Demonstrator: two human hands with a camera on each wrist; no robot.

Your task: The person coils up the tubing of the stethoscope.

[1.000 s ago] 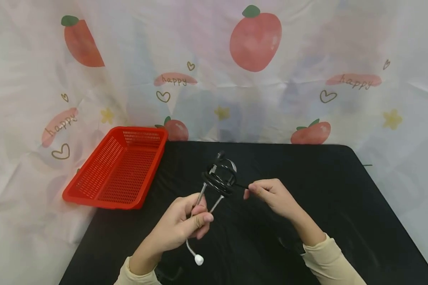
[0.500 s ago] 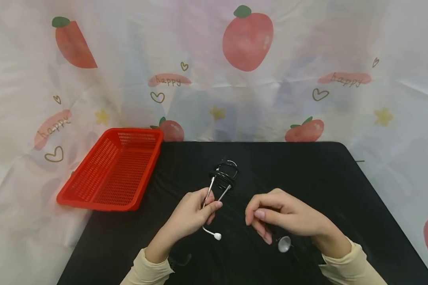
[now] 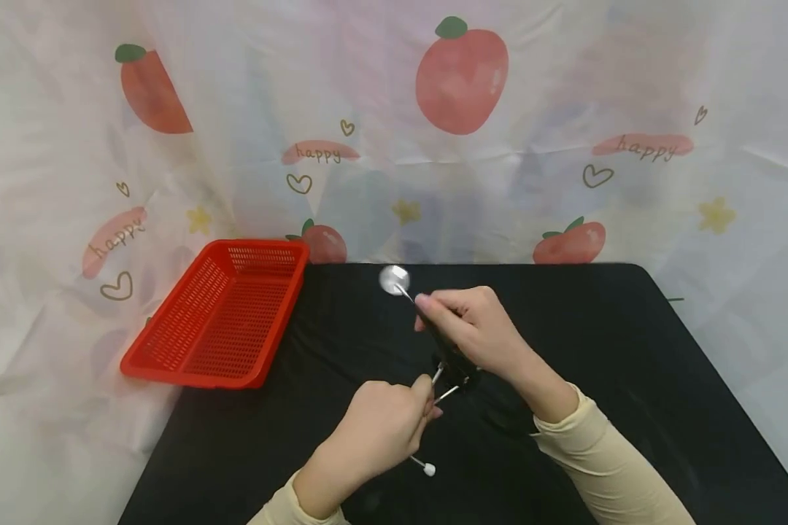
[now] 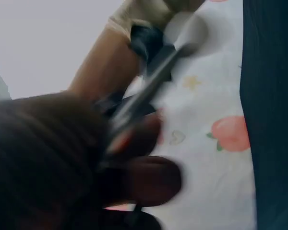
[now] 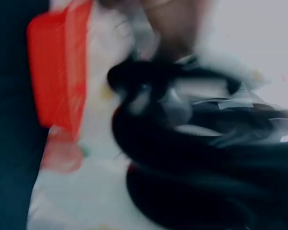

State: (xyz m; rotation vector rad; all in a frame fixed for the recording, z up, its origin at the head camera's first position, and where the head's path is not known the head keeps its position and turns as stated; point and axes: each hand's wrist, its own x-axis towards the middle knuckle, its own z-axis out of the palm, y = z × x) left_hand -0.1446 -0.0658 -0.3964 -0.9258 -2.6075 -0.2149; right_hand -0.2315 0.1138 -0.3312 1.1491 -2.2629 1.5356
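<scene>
A stethoscope with black tubing [image 3: 456, 363] coiled round itself is held between both hands over the black table. My left hand [image 3: 384, 423] grips its metal ear tubes [image 3: 446, 394], and a white ear tip [image 3: 430, 469] pokes out below that hand. With thumb and fingers, my right hand [image 3: 476, 328] pinches the tubing near the round chest piece [image 3: 394, 280], which points up and away. In the left wrist view, fingers [image 4: 153, 179] curl at a blurred metal tube [image 4: 146, 91]. Motion blur and dark shapes in the right wrist view hide the fingers' exact hold.
A red plastic basket [image 3: 279, 339] stands at the table's left edge, with nothing seen in it. Behind the black tabletop [image 3: 565, 306] hangs a pale fruit-print cloth [image 3: 381, 87].
The right hand, which released the tubing with the chest piece dangling beneath it, now pinches the tubing and has lifted the chest piece up and left. The left hand has turned, keeping the ear tubes.
</scene>
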